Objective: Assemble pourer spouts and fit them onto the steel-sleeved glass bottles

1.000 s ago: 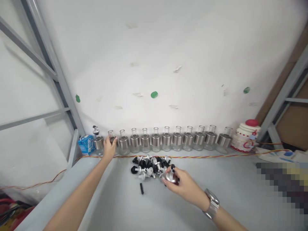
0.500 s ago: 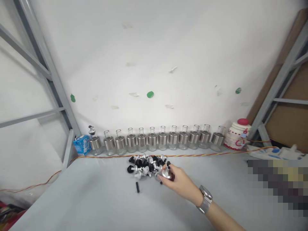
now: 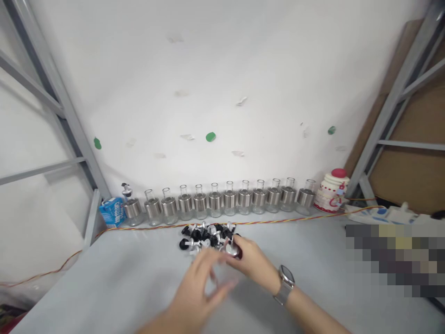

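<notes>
A silver-topped pourer spout point(image 3: 232, 249) is gripped in the closed fingers of my right hand point(image 3: 253, 258), just above the table at the right side of a pile. My left hand point(image 3: 194, 287), blurred, reaches in from below with thumb and fingers apart, its fingertips close to the spout; I cannot tell whether they touch it. Behind both hands lies the pile of black and silver pourer spouts point(image 3: 196, 235), its front partly covered by my left hand. Along the wall stands a row of glass bottles with metal bands point(image 3: 214, 202); the leftmost bottle point(image 3: 132, 208) carries a pourer spout point(image 3: 126, 189).
A blue carton point(image 3: 113, 212) stands at the row's left end and a white-and-red jar point(image 3: 330, 192) at its right end. A twisted red-yellow wire point(image 3: 264, 221) crosses the grey table point(image 3: 114, 278) before the bottles. Metal frame posts rise on both sides.
My left hand has come into view from below and reached toward the spout in my right hand. It now covers the area where a small black strip lay. The view has shifted slightly.
</notes>
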The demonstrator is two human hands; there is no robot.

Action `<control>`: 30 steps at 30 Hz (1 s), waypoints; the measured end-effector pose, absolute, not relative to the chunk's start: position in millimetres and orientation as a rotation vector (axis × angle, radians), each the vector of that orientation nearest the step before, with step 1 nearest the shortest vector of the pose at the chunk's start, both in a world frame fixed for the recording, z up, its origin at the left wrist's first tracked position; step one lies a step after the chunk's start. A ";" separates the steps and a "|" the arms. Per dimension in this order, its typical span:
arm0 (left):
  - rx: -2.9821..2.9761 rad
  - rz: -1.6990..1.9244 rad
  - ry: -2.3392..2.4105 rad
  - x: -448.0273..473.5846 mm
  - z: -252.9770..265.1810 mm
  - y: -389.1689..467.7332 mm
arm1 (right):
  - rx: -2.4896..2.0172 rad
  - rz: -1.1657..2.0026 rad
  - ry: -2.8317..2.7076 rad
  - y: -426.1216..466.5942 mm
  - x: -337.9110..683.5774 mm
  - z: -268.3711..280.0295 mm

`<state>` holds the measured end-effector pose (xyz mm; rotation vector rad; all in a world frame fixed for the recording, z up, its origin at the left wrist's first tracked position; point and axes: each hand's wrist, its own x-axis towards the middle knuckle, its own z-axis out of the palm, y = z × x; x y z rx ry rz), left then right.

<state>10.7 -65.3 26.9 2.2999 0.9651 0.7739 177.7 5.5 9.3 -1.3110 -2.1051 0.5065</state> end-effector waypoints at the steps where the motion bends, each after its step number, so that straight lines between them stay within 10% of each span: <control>1: 2.236 0.991 1.148 12.4 22.7 -42.1 | -1.304 0.485 -2.139 4.5 176.8 8.7; 10: 2.541 1.094 1.299 3.1 -15.4 -3.0 | -1.218 0.419 -2.289 -2.4 166.4 3.5; 30: 1.294 1.329 1.113 9.8 -4.2 -4.6 | -1.079 0.846 -2.029 6.8 164.9 -3.7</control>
